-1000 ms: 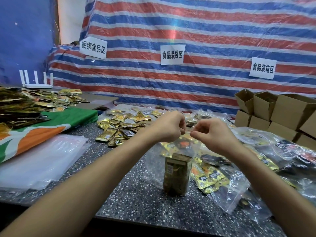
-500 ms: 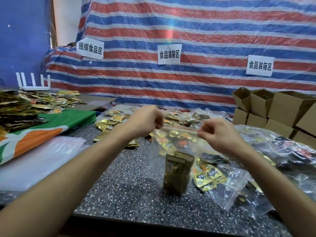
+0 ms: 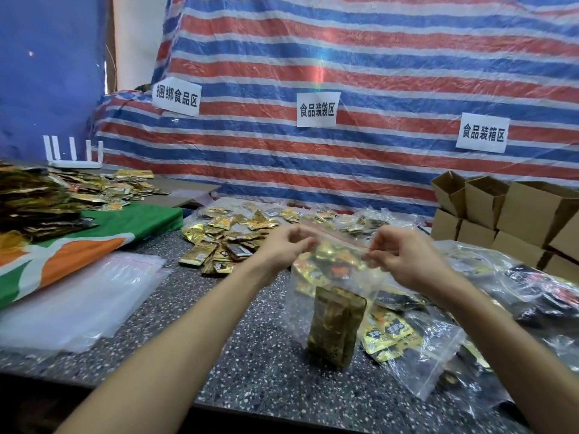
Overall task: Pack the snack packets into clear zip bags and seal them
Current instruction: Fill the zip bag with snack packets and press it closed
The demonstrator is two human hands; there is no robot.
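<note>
Left hand [image 3: 286,247] sits at the left end of the zip strip [image 3: 338,236] of the bag [image 3: 332,277], with its fingers curled. The head view is blurred there, so I cannot tell if it pinches the strip or has let go. Right hand [image 3: 404,258] pinches the right end of the strip between thumb and fingers. The bag hangs from the strip between both hands, with its bottom on the table [image 3: 250,355]. One dark gold packet [image 3: 336,327] stands upright inside it.

One second ago both hands were together at the middle of the strip. Half a second ago they were already apart, and now they are at the two ends. I judge this as one sealing pass, pressed from the middle outward, so this bag is probably closed or nearly closed. The strip is too blurred to confirm it. Next, the bag can go to the filled bags [image 3: 416,346] just right of it. Loose packets [image 3: 225,242] beyond the left hand and empty bags [image 3: 78,296] at far left suggest that more packing remains.
</note>
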